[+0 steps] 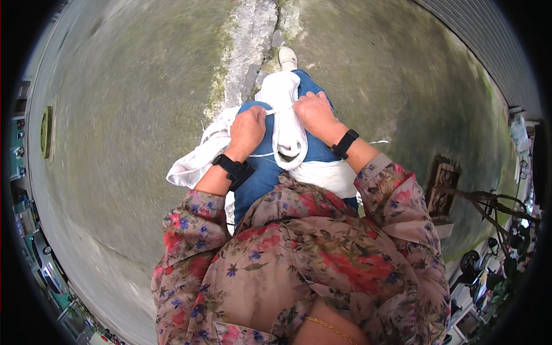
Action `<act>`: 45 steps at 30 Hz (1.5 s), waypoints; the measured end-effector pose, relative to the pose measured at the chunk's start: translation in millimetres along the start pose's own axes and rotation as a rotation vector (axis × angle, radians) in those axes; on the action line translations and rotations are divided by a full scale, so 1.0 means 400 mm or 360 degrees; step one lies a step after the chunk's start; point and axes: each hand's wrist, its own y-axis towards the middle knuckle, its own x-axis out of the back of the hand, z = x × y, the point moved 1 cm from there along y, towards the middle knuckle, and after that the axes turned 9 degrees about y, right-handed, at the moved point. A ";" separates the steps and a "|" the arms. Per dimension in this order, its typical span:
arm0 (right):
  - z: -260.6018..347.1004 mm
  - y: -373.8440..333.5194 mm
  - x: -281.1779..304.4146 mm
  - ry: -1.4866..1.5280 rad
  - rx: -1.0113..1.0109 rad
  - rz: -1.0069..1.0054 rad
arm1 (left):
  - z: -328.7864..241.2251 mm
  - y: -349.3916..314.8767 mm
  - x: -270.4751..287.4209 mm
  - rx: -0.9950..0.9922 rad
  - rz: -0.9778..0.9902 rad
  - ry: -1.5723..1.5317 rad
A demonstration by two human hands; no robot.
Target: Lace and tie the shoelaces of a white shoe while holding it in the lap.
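Note:
A narrow white bundle of folded cloth (288,135) lies lengthwise on my lap, over blue jeans. It is cinched near its middle and loops round at the near end. From the left, my left hand (248,132) pinches a thin white tie (269,111) that runs to the cinched part. My right hand (317,117) is closed at the bundle's right side, apparently on the tie's other end, which its fingers mostly hide. More loose white cloth (201,152) drapes off my left thigh. Another white piece (326,177) sits against my waist.
Mossy concrete ground (138,115) spreads around me, with a pale cracked strip (247,46) ahead. At right stand a dark wooden piece (444,185) and bare branches (489,200). A ribbed grey wall (489,40) bounds the far right. One light shoe (287,58) shows ahead.

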 end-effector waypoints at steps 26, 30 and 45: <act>0.012 -0.025 0.079 0.0569 -0.0531 0.0239 | -0.007 0.027 -0.003 -0.0429 -0.0181 0.0182; 0.011 -0.024 0.069 0.0630 -0.0500 0.0170 | -0.009 0.031 -0.007 -0.0552 -0.0333 0.0281; 0.010 -0.054 0.024 0.1006 -0.0352 -0.0435 | -0.068 -0.022 0.015 -0.0494 -0.0408 0.0509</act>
